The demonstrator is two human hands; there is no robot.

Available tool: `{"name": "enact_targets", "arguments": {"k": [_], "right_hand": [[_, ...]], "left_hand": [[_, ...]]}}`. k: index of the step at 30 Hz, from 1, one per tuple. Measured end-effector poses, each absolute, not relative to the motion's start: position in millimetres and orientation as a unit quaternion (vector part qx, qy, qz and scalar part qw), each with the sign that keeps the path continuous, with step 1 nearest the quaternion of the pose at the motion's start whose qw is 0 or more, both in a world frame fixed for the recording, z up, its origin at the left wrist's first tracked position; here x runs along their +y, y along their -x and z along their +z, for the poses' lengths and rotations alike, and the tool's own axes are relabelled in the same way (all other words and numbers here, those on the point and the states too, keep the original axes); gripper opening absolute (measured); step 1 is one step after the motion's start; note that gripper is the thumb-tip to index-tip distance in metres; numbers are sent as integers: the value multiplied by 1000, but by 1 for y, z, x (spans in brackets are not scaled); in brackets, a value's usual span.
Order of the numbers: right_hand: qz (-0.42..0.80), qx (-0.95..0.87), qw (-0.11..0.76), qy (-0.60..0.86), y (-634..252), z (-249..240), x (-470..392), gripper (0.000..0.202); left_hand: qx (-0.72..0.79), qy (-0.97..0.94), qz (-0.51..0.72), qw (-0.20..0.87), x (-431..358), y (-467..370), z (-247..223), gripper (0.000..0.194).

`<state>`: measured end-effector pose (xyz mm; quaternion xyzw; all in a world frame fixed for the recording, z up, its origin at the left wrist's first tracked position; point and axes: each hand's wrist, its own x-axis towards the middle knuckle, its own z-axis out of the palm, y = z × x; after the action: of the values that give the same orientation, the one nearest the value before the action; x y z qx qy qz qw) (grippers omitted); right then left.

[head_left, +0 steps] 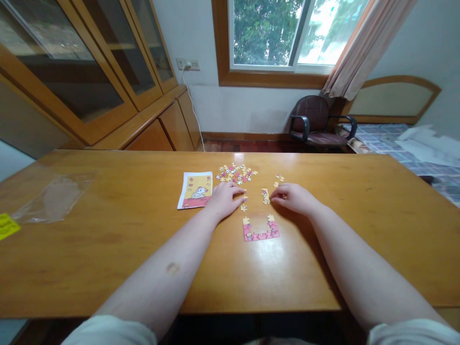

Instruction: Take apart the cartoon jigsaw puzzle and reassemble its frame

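Observation:
A U-shaped run of joined pink and yellow puzzle pieces (261,236) lies on the wooden table (305,278). Above its left arm, my left hand (226,199) rests with curved fingers at a few yellow pieces (244,208); its fingertips partly cover them. My right hand (292,197) has its fingers bent together at the right edge of a short joined yellow strip (265,196). Whether either hand grips a piece is too small to tell. The reference picture (196,190) of a white animal lies partly behind my left hand. Loose pieces (237,173) form a pile beyond it.
A few separate pieces (279,179) lie beyond my right hand. A clear plastic bag (57,196) and a yellow label (7,226) are at the table's left. Past the table stand a cabinet (143,120), a chair (312,120) and a bed (395,136).

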<state>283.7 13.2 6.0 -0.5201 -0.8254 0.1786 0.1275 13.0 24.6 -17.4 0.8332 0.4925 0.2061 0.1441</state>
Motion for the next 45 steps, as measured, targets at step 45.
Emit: {"name": "enact_targets", "arguments": {"k": [45], "right_hand": [[306, -814, -53, 491, -253, 29, -14, 28]], "left_hand": [[456, -835, 250, 178, 27, -14, -17, 13]]}}
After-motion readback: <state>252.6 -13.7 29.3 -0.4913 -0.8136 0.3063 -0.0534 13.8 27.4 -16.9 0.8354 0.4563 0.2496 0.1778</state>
